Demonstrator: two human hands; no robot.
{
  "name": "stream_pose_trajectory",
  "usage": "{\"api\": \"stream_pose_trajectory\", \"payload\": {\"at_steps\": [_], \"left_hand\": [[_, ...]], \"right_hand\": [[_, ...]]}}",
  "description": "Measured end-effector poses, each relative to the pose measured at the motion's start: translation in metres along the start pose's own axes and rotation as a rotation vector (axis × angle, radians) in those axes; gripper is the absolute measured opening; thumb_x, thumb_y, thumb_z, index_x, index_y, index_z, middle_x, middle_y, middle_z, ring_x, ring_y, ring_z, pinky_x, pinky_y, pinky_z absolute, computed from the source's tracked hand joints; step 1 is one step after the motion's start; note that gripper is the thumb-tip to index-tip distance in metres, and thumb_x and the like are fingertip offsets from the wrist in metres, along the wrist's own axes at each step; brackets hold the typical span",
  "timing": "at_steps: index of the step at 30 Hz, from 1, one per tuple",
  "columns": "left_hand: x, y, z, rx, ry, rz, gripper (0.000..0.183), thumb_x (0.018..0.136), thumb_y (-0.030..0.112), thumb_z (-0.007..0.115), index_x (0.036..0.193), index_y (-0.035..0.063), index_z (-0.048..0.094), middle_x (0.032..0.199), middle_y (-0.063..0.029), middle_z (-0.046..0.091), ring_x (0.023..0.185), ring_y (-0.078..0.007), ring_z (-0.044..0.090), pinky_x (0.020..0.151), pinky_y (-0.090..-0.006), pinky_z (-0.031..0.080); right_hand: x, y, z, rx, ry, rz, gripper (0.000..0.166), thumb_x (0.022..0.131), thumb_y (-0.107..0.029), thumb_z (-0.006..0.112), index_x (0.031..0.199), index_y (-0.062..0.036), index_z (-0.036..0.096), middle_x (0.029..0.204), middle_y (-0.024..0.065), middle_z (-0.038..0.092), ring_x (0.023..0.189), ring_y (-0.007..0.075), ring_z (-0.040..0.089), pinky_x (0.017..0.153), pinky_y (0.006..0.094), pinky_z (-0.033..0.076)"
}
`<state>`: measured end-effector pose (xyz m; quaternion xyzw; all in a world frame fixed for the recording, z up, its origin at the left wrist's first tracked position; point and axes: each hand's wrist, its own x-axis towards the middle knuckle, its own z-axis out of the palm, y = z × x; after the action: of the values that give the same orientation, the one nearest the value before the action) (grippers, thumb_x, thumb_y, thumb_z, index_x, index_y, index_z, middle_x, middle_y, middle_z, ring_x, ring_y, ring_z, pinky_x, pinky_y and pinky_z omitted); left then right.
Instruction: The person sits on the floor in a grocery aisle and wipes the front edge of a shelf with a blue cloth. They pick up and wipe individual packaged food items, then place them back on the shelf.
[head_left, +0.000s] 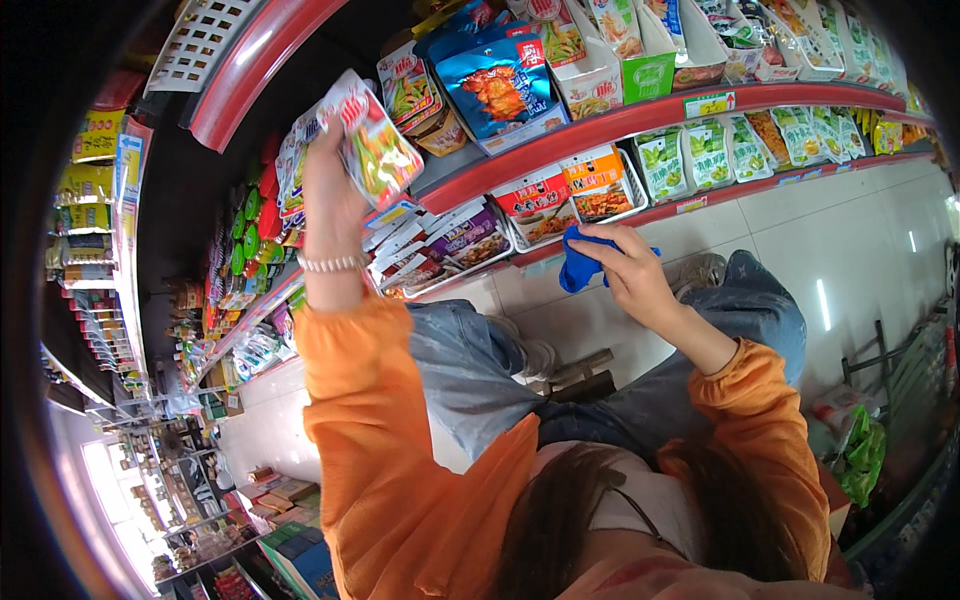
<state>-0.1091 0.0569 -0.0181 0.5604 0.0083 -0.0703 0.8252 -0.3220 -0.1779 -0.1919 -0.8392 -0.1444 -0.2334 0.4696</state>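
My left hand (330, 184), with a coiled band at the wrist, grips a white, red and green food packet (384, 161) in front of the upper shelf at left. More packets of a similar look stand right behind and left of that hand. My right hand (634, 276) holds a crumpled blue cloth (581, 262) just before the lower shelf. Near the cloth, orange and red food packets (536, 206) stand in a white basket. A blue food pouch (499, 90) leans at the front of the upper shelf, right of the held packet.
The red-edged upper shelf (660, 109) curves across above a lower row of green-white packets (709, 154). Purple packets (469, 236) fill another basket. My knees are apart over a low stool (585, 379). A green plastic bag (859, 457) lies at right; cartons (292, 555) stand lower left.
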Motion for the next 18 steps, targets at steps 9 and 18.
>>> {"api": "stream_pose_trajectory", "payload": {"at_steps": [9, 18], "left_hand": [[0.168, 0.005, -0.013, 0.627, -0.220, 0.123, 0.019, 0.086, -0.001, 0.046, 0.096, -0.0065, 0.062, 0.096, -0.0147, 0.065, 0.085, -0.0212, 0.064, 0.079, -0.0334, 0.052], [0.197, -0.021, -0.020, 1.502, 0.255, 0.516, 0.065, 0.076, 0.036, 0.061, 0.126, -0.0024, 0.042, 0.122, -0.0291, 0.051, 0.116, -0.0421, 0.049, 0.097, -0.0440, 0.040]], "right_hand": [[0.003, 0.002, -0.009, -0.035, 0.059, 0.032, 0.053, 0.068, 0.017, 0.048, 0.111, -0.0095, 0.064, 0.118, 0.0099, 0.057, 0.106, 0.0305, 0.055, 0.089, 0.0374, 0.046], [0.004, 0.000, -0.007, -0.021, 0.041, 0.040, 0.053, 0.066, 0.017, 0.050, 0.111, -0.0085, 0.063, 0.116, 0.0092, 0.056, 0.107, 0.0306, 0.053, 0.090, 0.0384, 0.045]]}}
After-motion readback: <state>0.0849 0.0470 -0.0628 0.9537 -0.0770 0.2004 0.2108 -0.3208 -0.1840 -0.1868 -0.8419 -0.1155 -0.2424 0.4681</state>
